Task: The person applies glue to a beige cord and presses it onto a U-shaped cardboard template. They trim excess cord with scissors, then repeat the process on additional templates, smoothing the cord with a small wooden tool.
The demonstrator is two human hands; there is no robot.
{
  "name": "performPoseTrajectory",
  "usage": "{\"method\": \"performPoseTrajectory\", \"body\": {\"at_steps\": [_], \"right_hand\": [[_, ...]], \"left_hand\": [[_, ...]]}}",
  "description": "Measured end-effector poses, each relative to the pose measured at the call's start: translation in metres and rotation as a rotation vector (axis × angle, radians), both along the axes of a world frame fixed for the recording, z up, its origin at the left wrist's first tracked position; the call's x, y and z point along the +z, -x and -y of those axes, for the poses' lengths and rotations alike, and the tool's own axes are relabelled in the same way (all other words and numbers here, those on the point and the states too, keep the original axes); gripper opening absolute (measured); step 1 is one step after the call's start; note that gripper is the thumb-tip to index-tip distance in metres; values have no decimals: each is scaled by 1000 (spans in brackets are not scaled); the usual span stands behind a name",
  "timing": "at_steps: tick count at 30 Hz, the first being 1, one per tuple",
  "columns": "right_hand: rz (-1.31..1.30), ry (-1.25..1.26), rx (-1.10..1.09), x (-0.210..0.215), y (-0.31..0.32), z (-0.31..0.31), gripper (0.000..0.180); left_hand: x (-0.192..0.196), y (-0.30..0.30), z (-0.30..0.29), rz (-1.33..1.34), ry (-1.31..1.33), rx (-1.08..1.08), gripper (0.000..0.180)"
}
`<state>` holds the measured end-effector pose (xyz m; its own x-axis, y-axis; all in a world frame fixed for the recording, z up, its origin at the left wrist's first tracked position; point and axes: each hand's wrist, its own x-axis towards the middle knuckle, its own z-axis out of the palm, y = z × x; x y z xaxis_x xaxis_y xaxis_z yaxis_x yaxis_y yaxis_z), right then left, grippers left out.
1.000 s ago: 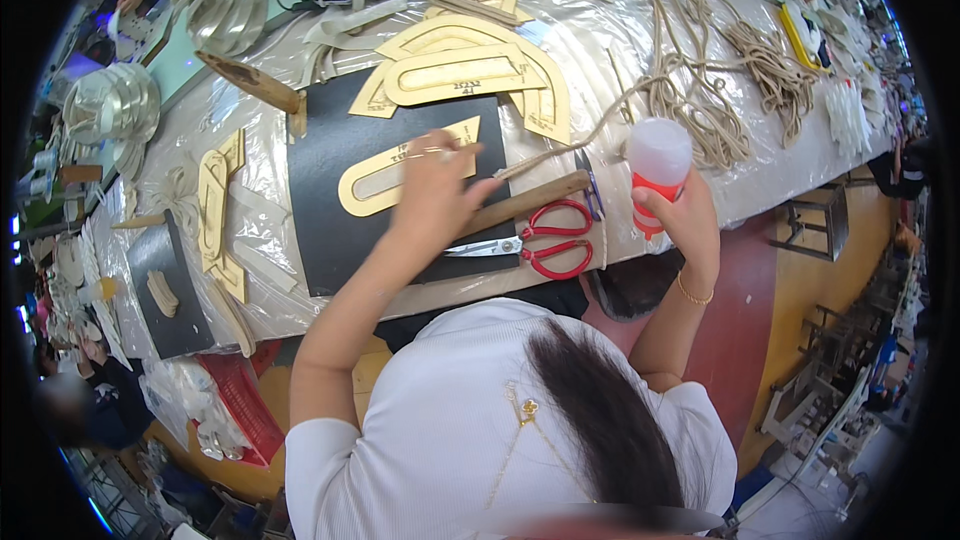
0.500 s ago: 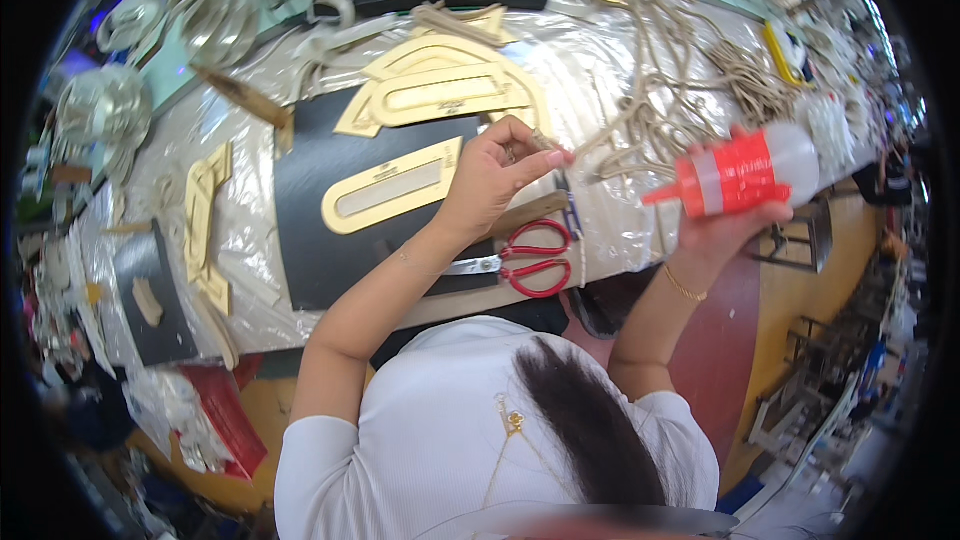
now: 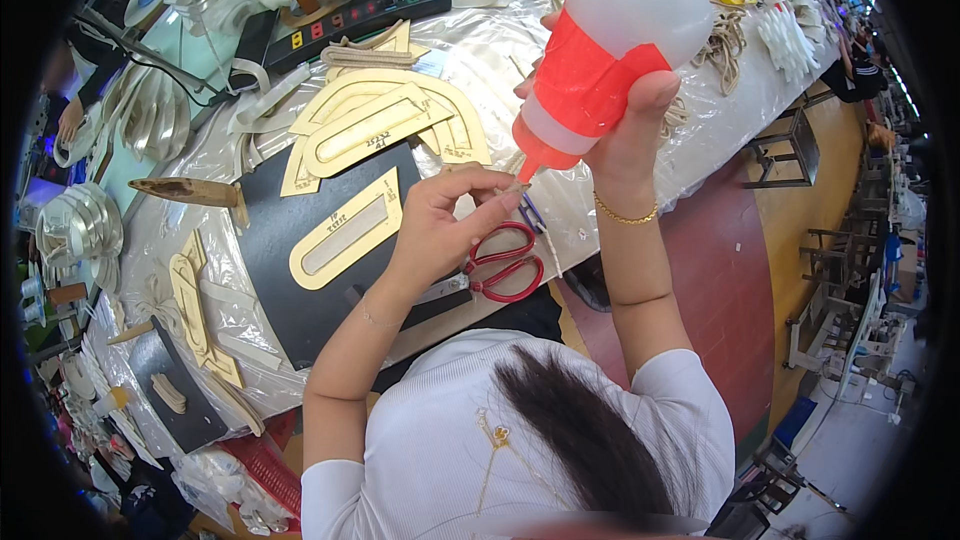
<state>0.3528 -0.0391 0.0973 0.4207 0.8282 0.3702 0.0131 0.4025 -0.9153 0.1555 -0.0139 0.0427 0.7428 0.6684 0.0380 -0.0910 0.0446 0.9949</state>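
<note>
My right hand [image 3: 622,145] grips a translucent squeeze bottle [image 3: 640,5] wrapped in red tape. The bottle is tipped, its red nozzle pointing down at my left fingertips. My left hand [image 3: 440,225] is closed in a pinch, with a small tan piece [image 3: 520,188] between thumb and forefinger. That piece looks like a cord end, but the fingers hide most of it. Just below the pinch lie red-handled scissors [image 3: 474,283]. A cream slotted template [image 3: 378,192] rests on a black board [image 3: 265,250] left of my left hand.
More cream templates [image 3: 370,135] overlap at the board's far edge, near a black power strip [image 3: 365,18]. A pointed wooden tool [image 3: 185,190] lies to the left. Beige cord [image 3: 725,40] lies coiled at the far right. Clear plastic covers the table; a metal stool [image 3: 790,155] stands beyond its right edge.
My right hand has raised the bottle, moved it left and tipped it, bringing the nozzle to the left fingertips. The left hand keeps its pinch. The whole view has shifted and turned.
</note>
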Motion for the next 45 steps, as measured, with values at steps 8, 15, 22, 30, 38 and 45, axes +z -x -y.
{"method": "performPoseTrajectory", "body": {"at_steps": [8, 15, 22, 30, 38, 45], "right_hand": [[10, -21, -11, 6, 3, 4, 120], [-34, -24, -56, 1, 5, 15, 122], [526, 647, 212, -8, -48, 59, 89], [1088, 1011, 109, -67, -59, 111, 91], [1088, 191, 166, -41, 29, 31, 38], [508, 265, 352, -1, 47, 12, 16]], "left_hand": [[-1, 0, 3, 46, 72, 28, 14], [1, 2, 6, 119, 153, 49, 13], [-10, 28, -16, 279, 193, 195, 16], [-25, 64, -41, -45, -389, 295, 15], [-9, 50, -7, -11, -702, 352, 28], [-30, 121, -33, -800, -655, 384, 72]]}}
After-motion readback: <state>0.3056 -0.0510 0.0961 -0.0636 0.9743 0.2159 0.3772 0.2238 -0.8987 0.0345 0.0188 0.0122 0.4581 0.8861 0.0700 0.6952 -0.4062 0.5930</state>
